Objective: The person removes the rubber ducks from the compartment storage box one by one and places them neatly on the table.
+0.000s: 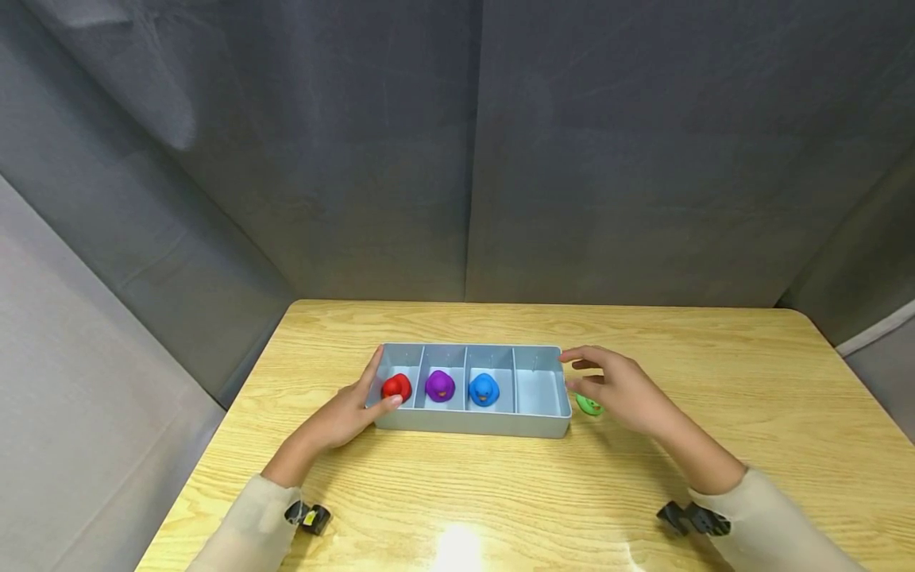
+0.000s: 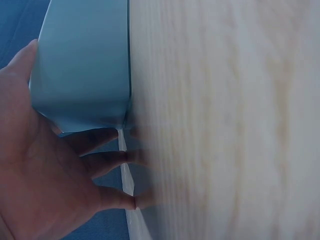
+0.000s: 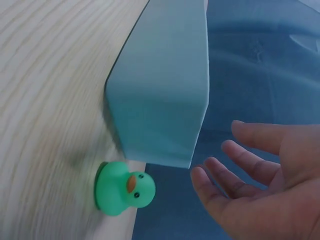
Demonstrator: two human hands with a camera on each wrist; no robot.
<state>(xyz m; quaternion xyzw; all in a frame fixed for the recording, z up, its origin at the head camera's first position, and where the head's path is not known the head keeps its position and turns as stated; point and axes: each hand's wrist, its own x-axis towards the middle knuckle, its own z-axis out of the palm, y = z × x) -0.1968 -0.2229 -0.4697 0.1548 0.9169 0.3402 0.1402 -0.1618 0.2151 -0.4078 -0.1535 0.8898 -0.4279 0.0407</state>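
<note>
A grey-blue box [image 1: 468, 424] with several compartments in a row lies on the table. From left to right it holds a red rubber duck [image 1: 396, 388], a purple rubber duck [image 1: 439, 386] and a blue rubber duck [image 1: 484, 390]; the rightmost compartment is bare. My left hand [image 1: 350, 413] rests against the box's left end, thumb at the front rim and fingers extended along the end. Just off the right end, my right hand [image 1: 620, 389] hovers with loosely bent, parted fingers and nothing in them. Below it a green rubber duck [image 3: 117, 189] sits upright on the table, partly hidden in the head view.
The pale wooden table [image 1: 457, 485] reaches back to a dark grey fabric wall [image 1: 465, 159]. Light grey panels stand at the left. Each sleeve carries a small black wrist device [image 1: 307, 517].
</note>
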